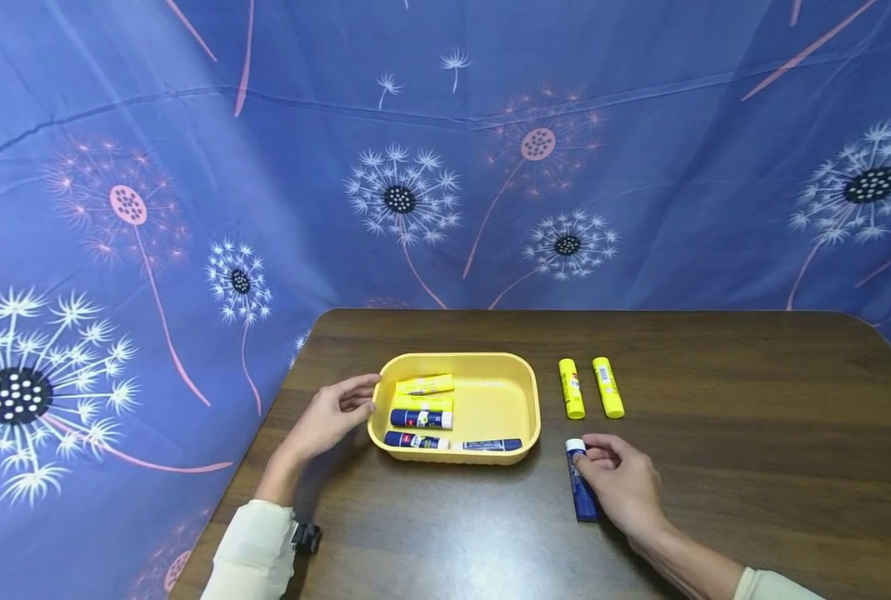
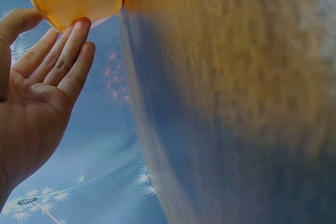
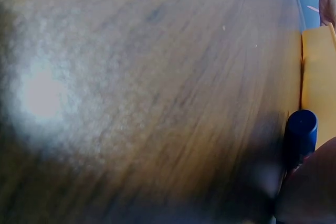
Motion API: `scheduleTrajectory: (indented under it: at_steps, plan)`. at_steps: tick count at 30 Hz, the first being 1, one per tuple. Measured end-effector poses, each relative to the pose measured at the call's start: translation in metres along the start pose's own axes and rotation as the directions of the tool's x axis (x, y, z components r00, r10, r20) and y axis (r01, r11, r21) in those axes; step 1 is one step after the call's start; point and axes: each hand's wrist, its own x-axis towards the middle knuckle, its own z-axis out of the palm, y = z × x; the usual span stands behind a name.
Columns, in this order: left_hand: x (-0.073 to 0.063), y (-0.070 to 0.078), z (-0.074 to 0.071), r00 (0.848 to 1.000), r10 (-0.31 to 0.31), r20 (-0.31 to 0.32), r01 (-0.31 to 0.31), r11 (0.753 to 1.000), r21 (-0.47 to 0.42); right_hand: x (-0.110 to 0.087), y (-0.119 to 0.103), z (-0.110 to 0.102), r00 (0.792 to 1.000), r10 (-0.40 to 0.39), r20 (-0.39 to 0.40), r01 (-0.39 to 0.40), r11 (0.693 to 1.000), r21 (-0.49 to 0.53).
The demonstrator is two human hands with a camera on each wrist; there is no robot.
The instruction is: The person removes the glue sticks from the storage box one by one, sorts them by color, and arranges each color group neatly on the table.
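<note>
My right hand (image 1: 625, 479) pinches a blue glue stick (image 1: 583, 500) with a white end, to the right of the yellow tray (image 1: 498, 392). In the right wrist view the blue end of that glue stick (image 3: 302, 124) shows in front of the tray's wall. My left hand (image 1: 332, 417) touches the tray's left end with fairly straight, relaxed fingers, also visible in the left wrist view. Inside the tray lie two yellow glue sticks (image 1: 424, 384), two blue-and-white glue sticks (image 1: 415, 418) and a slimmer dark blue one (image 1: 490, 445) along the front wall.
Two yellow glue sticks (image 1: 571, 388) lie side by side on the brown wooden table (image 1: 753, 417), right of the tray. A blue cloth (image 1: 475, 208) with dandelion prints hangs behind the table and at its left side.
</note>
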Motion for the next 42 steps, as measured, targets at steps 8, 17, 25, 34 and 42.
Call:
scheduleTrajectory:
  at_steps: [8,17,25,34,42]
  plan:
    - [0.000,0.002,-0.001,1.000,-0.014,0.004,0.014,1.000,0.015,0.000,0.002,0.001,1.000,-0.027,-0.010,0.027,0.999,-0.044]
    - [0.000,0.003,-0.003,1.000,-0.022,-0.001,0.022,0.999,0.026,0.001,0.001,0.000,0.999,-0.037,0.004,0.037,0.999,-0.040]
    - [0.003,0.001,-0.003,1.000,-0.013,-0.005,0.013,1.000,0.012,0.004,-0.001,-0.003,1.000,-0.015,0.024,0.016,0.999,-0.037]
    - [0.002,-0.001,-0.002,1.000,-0.013,-0.005,0.013,1.000,0.000,0.013,-0.018,-0.016,0.994,-0.077,0.081,0.060,0.980,0.187]
    - [0.004,-0.003,0.000,1.000,-0.019,-0.003,0.019,1.000,-0.015,0.036,-0.061,-0.034,0.903,-0.355,0.243,0.254,0.895,0.366]
